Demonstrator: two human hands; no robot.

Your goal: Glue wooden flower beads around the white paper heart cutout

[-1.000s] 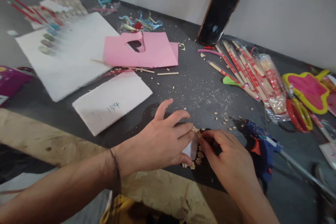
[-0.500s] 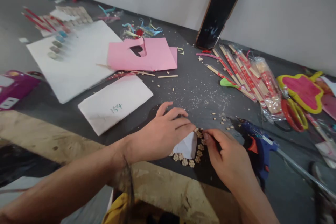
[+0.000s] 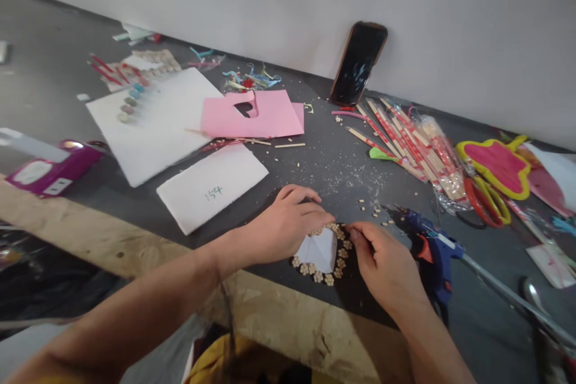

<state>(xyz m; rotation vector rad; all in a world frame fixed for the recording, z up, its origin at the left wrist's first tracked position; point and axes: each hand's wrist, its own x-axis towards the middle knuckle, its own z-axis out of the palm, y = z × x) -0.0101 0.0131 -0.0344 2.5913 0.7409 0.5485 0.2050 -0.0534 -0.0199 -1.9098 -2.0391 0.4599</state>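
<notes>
On the near part of the table lies a white paper piece [image 3: 323, 252], ringed by small beige flowers [image 3: 318, 276] on a dark edge. My left hand [image 3: 290, 222] rests over its upper left side, fingers stretched and slightly bent, covering part of it. At the ring's upper right, my right hand [image 3: 387, 264] has thumb and forefinger pinched together beside the flowers. Whatever is between those fingertips is too small to make out. A blue glue gun [image 3: 434, 261] lies just right of my right hand. Small beige bits [image 3: 375, 210] are scattered beyond it.
A folded white paper [image 3: 213, 189] marked 154 and a pink cut card [image 3: 274, 117] lie left of centre. Behind stands a phone [image 3: 359, 63] against the wall. Wrapped sticks [image 3: 405, 138], scissors [image 3: 488, 201] and a purple glue gun-like tool [image 3: 56, 171] lie around.
The camera view has tilted up and turned left. My left hand has drawn back slightly, uncovering more of the paper and the upper flowers. My right hand keeps its pinch at the ring.
</notes>
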